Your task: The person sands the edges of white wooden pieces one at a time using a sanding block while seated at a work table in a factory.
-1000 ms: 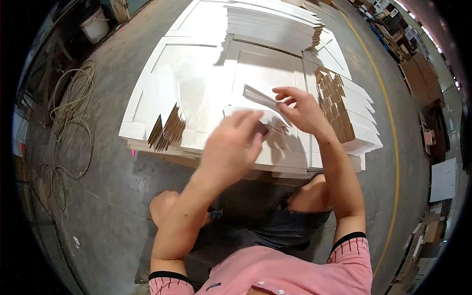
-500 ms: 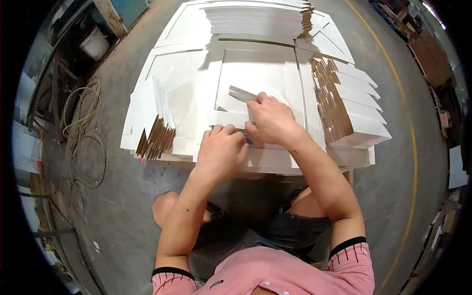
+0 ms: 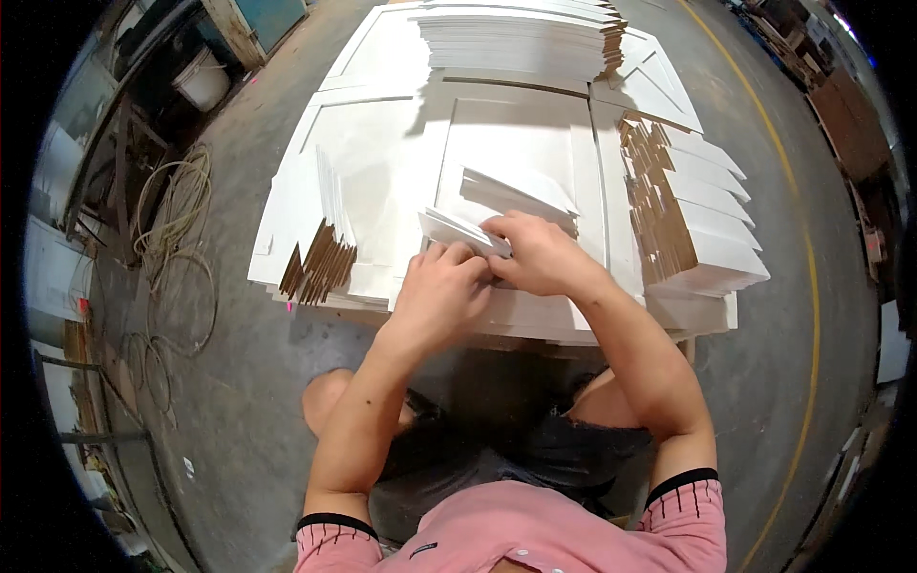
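A small white folded cardboard piece (image 3: 449,227) stands tilted between my hands near the stack's front edge. My right hand (image 3: 544,253) pinches its right end between thumb and fingers. My left hand (image 3: 442,286) is closed at its near side, fingers curled and touching it; the fingertips are partly hidden. Just beyond lies another folded white cardboard piece (image 3: 511,194), apart from both hands. Beneath everything is a broad stack of flat white cardboard sheets (image 3: 377,143) with creases and cut lines.
Upright bundles of white cardboard with brown edges stand at the left (image 3: 323,258), right (image 3: 659,210) and far side (image 3: 516,43) of the stack. On the floor to the left are a coiled hose (image 3: 172,205) and a white bucket (image 3: 202,81). A yellow floor line (image 3: 810,277) runs along the right.
My right hand has left the farther folded piece and moved nearer, onto the one by my left hand. That nearer piece now stands more tilted. The view has shifted slightly.
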The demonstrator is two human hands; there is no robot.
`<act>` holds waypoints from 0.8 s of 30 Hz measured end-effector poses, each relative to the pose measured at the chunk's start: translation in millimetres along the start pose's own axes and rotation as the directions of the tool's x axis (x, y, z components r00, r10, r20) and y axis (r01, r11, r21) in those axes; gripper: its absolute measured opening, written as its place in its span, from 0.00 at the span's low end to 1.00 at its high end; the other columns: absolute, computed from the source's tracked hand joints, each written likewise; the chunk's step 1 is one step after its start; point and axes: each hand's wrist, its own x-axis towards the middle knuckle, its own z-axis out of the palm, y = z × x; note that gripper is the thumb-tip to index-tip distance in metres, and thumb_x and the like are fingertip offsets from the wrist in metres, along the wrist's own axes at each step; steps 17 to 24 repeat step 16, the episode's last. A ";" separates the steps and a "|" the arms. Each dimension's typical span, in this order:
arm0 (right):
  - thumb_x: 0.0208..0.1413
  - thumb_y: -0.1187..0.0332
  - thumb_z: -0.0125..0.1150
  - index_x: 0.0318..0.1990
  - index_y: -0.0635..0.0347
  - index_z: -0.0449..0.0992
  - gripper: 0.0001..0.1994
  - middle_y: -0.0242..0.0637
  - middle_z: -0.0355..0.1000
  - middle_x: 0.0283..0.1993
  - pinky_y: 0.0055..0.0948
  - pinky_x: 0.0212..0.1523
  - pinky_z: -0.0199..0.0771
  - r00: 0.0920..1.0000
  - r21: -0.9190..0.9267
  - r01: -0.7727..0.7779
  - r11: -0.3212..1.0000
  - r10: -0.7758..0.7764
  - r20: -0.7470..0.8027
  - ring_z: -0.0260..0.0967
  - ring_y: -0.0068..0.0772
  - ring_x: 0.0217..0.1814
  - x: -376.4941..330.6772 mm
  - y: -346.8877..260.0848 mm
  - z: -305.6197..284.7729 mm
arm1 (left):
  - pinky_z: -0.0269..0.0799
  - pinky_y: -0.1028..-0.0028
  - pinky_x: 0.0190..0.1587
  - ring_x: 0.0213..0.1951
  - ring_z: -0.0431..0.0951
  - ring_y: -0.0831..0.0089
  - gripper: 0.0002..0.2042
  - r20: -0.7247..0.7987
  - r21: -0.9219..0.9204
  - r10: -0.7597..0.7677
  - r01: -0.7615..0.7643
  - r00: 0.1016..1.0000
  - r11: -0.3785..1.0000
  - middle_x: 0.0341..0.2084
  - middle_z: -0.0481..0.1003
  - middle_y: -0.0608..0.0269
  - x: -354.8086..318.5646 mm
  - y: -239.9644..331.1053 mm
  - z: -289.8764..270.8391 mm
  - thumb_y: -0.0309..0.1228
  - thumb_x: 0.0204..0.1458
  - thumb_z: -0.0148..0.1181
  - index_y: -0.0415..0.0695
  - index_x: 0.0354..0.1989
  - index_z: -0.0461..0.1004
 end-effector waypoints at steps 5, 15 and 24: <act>0.54 0.68 0.65 0.53 0.56 0.76 0.18 0.41 0.74 0.47 0.41 0.44 0.77 0.971 -0.145 -0.014 0.989 -0.022 -0.239 0.75 0.48 0.46 -11.5 -10.5 -35.3 | 0.67 0.60 0.52 0.46 0.73 0.55 0.08 0.028 0.072 -0.076 0.074 0.997 0.995 0.38 0.76 0.58 -4.8 3.7 -5.0 0.35 0.53 0.62 0.47 0.38 0.80; 0.54 0.65 0.66 0.55 0.52 0.76 0.20 0.37 0.75 0.48 0.41 0.48 0.76 0.994 -0.316 -0.095 0.944 0.074 -0.079 0.74 0.45 0.50 -20.9 2.5 -21.1 | 0.55 0.51 0.69 0.69 0.58 0.48 0.38 -0.170 0.179 -0.227 0.257 0.959 0.950 0.65 0.63 0.45 17.8 -24.1 7.3 0.45 0.54 0.63 0.42 0.71 0.56; 0.54 0.65 0.66 0.55 0.53 0.75 0.20 0.38 0.75 0.48 0.41 0.49 0.76 0.993 -0.320 -0.106 0.941 0.087 -0.074 0.74 0.44 0.50 -21.3 1.5 -20.7 | 0.44 0.41 0.71 0.73 0.50 0.48 0.46 -0.096 0.137 -0.230 0.241 0.968 0.961 0.68 0.59 0.45 18.9 -31.0 25.6 0.48 0.52 0.66 0.46 0.74 0.47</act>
